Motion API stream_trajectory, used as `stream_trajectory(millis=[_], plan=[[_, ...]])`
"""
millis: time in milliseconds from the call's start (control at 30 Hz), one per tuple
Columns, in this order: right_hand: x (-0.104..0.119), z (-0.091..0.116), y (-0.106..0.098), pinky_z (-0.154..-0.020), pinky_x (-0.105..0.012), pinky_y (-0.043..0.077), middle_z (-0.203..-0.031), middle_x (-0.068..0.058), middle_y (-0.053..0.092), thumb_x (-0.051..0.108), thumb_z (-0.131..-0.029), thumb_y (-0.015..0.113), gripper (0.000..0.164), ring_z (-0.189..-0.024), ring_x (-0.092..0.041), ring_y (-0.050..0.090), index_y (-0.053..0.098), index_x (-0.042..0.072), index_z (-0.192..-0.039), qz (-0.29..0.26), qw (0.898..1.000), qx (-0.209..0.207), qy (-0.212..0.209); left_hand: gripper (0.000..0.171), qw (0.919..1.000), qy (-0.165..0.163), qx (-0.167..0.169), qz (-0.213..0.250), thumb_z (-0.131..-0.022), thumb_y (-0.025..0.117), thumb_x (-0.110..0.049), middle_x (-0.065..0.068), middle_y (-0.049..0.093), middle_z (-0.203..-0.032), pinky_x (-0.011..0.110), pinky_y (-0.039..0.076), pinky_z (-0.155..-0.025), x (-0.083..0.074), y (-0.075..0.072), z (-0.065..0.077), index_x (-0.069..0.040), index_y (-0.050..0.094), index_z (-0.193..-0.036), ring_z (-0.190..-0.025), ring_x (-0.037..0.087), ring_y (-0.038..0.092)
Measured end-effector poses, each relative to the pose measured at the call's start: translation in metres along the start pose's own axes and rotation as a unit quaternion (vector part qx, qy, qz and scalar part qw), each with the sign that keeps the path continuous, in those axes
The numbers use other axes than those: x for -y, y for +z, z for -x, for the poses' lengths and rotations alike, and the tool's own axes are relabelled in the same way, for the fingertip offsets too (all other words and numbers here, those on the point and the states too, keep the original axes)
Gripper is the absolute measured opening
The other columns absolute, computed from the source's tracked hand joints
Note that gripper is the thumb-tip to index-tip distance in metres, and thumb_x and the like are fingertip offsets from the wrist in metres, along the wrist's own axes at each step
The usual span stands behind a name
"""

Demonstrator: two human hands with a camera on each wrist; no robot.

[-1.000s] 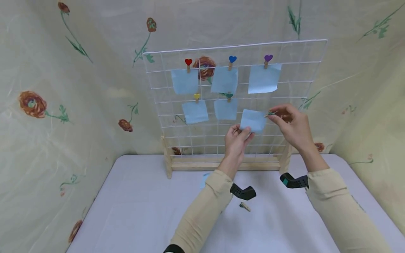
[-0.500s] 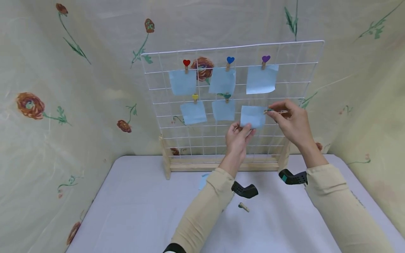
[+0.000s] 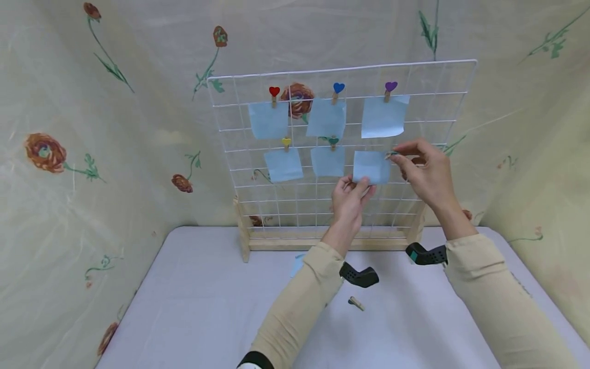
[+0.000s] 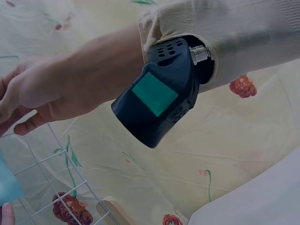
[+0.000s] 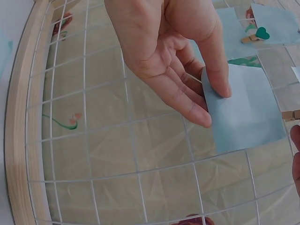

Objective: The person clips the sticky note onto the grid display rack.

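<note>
In the head view my left hand [image 3: 349,201] pinches the lower left part of a light blue paper note [image 3: 372,166] between thumb and fingers, holding it against the white wire grid [image 3: 295,200]. My right hand [image 3: 429,171] pinches a small wooden clothespin [image 3: 391,154] at the note's upper right corner. The right wrist view shows the left thumb pressed on the note [image 5: 246,110], with the clothespin's wooden tip [image 5: 291,115] close to its edge. At the left of the left wrist view are the right hand [image 4: 42,91] and a corner of the note [image 4: 8,183].
Several blue notes hang on the grid under clothespins with heart tops: red [image 3: 274,91], blue [image 3: 338,87], purple [image 3: 391,86], yellow [image 3: 286,142] and green [image 3: 333,141]. On the white table [image 3: 207,302] lie another clothespin [image 3: 356,303] and blue paper [image 3: 296,265] by the wooden stand [image 3: 322,244].
Both hands have risen slightly, bringing the note up and nearly level with the lower row. The clothespin has moved up with the right hand, staying by the note's right edge.
</note>
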State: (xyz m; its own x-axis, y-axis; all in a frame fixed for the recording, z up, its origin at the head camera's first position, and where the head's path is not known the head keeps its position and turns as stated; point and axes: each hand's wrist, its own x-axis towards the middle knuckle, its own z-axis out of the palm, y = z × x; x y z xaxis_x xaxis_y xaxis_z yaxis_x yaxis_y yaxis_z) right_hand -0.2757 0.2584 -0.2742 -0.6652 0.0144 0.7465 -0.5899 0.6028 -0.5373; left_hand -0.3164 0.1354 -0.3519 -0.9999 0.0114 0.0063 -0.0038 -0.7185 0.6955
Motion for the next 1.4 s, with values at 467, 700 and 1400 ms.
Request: stream_trajectory(millis=[467,700,1400], plan=[[0.017,-0.009,-0.003,-0.047,-0.011,0.044,-0.095,-0.004,0.064,0.005,-0.088,0.064,0.016,-0.053,0.000,0.051,0.064,-0.004,-0.102,-0.012,0.999,-0.007,0.032,0.020,1.0000,0.003,0.001,0.000,-0.084,0.066,0.001,0.014,0.060,-0.103,0.032,0.057,-0.082,0.000,0.008,-0.002,-0.003,0.054,-0.100,-0.093,0.022,0.066],[0.010,-0.012,-0.001,-0.042,-0.013,0.043,-0.099,-0.013,0.065,0.007,-0.087,0.066,0.017,-0.046,-0.002,0.050,0.065,-0.002,-0.101,-0.006,0.999,-0.017,0.045,0.021,1.0000,-0.007,0.002,0.005,-0.084,0.067,0.001,0.014,0.060,-0.105,0.031,0.056,-0.083,0.000,0.010,-0.002,-0.003,0.053,-0.100,-0.096,0.024,0.065],[-0.012,-0.019,0.010,-0.038,-0.013,0.034,-0.099,-0.015,0.069,0.009,-0.087,0.067,0.013,-0.046,0.001,0.045,0.067,0.003,-0.099,0.012,1.000,-0.021,0.003,0.024,0.9999,-0.013,0.001,0.011,-0.085,0.065,0.001,0.017,0.059,-0.108,0.032,0.056,-0.085,0.000,0.010,-0.004,0.000,0.052,-0.105,-0.097,0.024,0.065]])
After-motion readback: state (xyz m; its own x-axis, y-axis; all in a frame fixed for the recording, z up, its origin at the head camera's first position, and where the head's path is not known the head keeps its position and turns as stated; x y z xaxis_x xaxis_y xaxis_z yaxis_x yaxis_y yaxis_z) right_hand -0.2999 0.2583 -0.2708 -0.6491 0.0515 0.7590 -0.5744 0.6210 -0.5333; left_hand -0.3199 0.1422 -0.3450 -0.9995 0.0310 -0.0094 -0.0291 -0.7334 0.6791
